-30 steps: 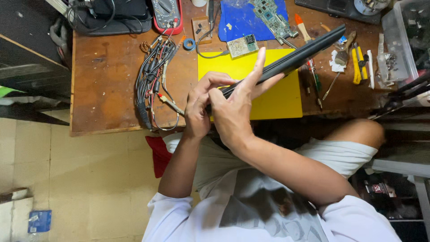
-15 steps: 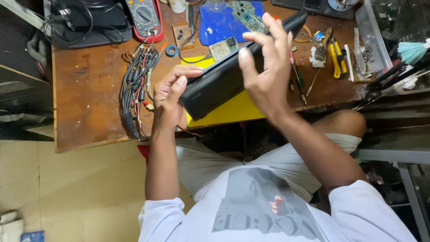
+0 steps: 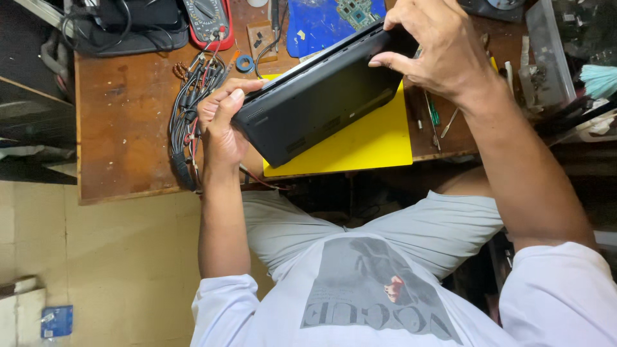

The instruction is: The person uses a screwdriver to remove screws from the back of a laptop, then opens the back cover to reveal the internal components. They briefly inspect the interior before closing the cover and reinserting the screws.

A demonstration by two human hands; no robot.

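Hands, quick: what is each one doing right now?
Left hand: closed on the black laptop, at its corner.
Right hand: gripping the laptop's other end.

Blue packet (image 3: 56,320) on floor, bottom-left

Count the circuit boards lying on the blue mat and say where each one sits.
1. A green circuit board lies on the blue mat at the far edge of the wooden table, just beyond the black laptop. The laptop and the right hand may hide more.
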